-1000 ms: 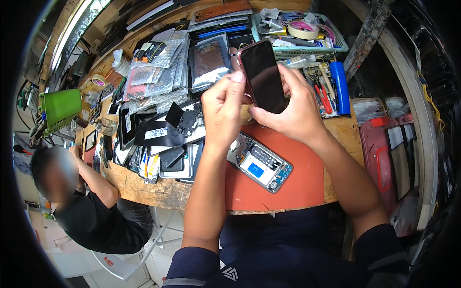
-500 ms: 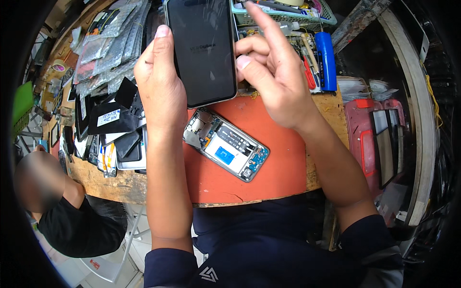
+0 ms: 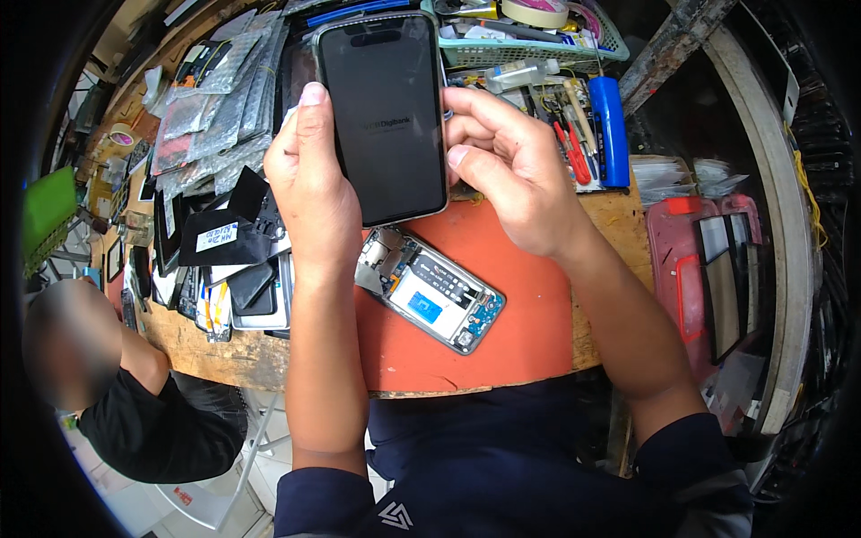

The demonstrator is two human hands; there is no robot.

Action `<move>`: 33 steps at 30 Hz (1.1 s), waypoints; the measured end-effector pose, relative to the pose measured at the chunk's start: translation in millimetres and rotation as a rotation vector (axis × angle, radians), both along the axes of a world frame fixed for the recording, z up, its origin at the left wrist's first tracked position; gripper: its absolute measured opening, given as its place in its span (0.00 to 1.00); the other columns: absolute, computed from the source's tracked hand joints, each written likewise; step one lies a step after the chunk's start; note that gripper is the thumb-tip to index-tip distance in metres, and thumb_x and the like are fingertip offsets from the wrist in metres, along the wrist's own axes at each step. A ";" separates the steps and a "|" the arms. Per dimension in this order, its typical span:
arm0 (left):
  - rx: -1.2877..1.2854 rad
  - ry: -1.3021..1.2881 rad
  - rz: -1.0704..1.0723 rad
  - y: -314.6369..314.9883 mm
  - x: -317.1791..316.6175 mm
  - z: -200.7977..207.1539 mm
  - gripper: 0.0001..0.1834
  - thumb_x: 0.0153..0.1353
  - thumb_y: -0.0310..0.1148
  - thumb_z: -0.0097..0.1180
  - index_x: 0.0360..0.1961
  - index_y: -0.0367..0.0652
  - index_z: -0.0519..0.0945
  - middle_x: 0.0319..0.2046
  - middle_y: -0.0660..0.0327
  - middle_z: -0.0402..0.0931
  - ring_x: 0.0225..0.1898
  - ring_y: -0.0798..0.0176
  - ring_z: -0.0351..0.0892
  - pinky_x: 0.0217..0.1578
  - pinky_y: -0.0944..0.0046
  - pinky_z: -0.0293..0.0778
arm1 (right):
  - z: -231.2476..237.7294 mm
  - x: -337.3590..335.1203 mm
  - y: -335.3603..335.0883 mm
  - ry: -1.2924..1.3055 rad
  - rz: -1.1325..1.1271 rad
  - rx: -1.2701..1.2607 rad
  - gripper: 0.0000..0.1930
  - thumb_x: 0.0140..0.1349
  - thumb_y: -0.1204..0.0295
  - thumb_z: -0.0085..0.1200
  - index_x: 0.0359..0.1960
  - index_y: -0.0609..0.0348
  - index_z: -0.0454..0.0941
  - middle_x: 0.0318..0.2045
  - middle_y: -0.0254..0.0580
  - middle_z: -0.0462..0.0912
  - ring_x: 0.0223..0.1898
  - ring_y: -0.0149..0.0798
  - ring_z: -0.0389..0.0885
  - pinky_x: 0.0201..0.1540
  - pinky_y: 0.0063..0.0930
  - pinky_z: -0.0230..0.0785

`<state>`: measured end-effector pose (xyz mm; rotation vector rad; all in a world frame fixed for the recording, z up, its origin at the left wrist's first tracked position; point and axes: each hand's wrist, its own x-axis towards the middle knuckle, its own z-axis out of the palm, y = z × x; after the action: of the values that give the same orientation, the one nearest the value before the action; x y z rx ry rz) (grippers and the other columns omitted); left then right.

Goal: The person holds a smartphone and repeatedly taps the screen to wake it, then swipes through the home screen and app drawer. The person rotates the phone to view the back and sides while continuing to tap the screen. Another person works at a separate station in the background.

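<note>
My left hand (image 3: 316, 179) grips a smartphone (image 3: 381, 125) by its left edge, thumb along the frame and the other fingers behind it. The phone stands upright in view with a dark screen showing faint lettering. At its right edge is my right hand (image 3: 511, 170), fingers curled and the thumb against or very near the side; part of the grip is hidden behind the phone. Below them an opened phone (image 3: 439, 291) lies on an orange mat (image 3: 529, 314), its battery and blue circuit board bared.
Bubble-wrapped packets (image 3: 211, 117) and loose phone parts (image 3: 224, 242) pile up on the left. A green basket (image 3: 538, 54) of tools stands at the back, with a blue cylindrical tool (image 3: 609, 134) near it. A red case (image 3: 677, 278) is at right. Another person (image 3: 161, 421) sits at lower left.
The smartphone and both hands sit lower in the picture. My right index finger, stretched upward before, is now curled in beside the phone's edge. The whole view has shifted slightly.
</note>
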<state>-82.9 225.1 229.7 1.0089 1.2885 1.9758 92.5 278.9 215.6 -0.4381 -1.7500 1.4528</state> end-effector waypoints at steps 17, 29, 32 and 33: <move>0.011 0.060 0.002 -1.1 6.0 2.8 0.23 0.79 0.42 0.46 0.34 0.35 0.83 0.30 0.65 0.81 0.30 0.76 0.73 0.32 0.72 0.69 | -2.3 0.4 -2.8 0.002 -0.042 0.058 0.26 0.65 0.81 0.49 0.66 0.73 0.68 0.38 0.38 0.83 0.37 0.25 0.78 0.43 0.22 0.71; 0.041 0.077 -0.075 -8.4 8.5 0.1 0.21 0.79 0.42 0.45 0.42 0.33 0.82 0.39 0.62 0.82 0.37 0.72 0.79 0.41 0.70 0.75 | 8.8 5.0 -4.9 -0.007 -0.107 0.115 0.22 0.63 0.80 0.55 0.59 0.74 0.71 0.32 0.34 0.79 0.34 0.25 0.74 0.41 0.24 0.70; 0.055 0.099 -0.078 -9.7 11.1 -1.1 0.22 0.79 0.42 0.45 0.42 0.34 0.82 0.39 0.61 0.83 0.37 0.72 0.79 0.41 0.70 0.75 | 6.4 2.5 -2.6 0.012 -0.170 0.147 0.15 0.62 0.79 0.56 0.51 0.70 0.75 0.33 0.34 0.79 0.35 0.25 0.76 0.42 0.24 0.71; 0.053 0.108 -0.077 -9.5 11.3 -1.2 0.22 0.80 0.42 0.44 0.42 0.34 0.82 0.39 0.61 0.83 0.37 0.72 0.79 0.41 0.70 0.75 | 5.7 1.4 -1.3 0.022 -0.178 0.155 0.14 0.62 0.79 0.56 0.49 0.69 0.76 0.33 0.33 0.79 0.35 0.25 0.76 0.42 0.24 0.71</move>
<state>-71.6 215.6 228.5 1.1869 1.2407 1.9294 93.9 277.7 221.2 -0.4806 -1.7450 1.1842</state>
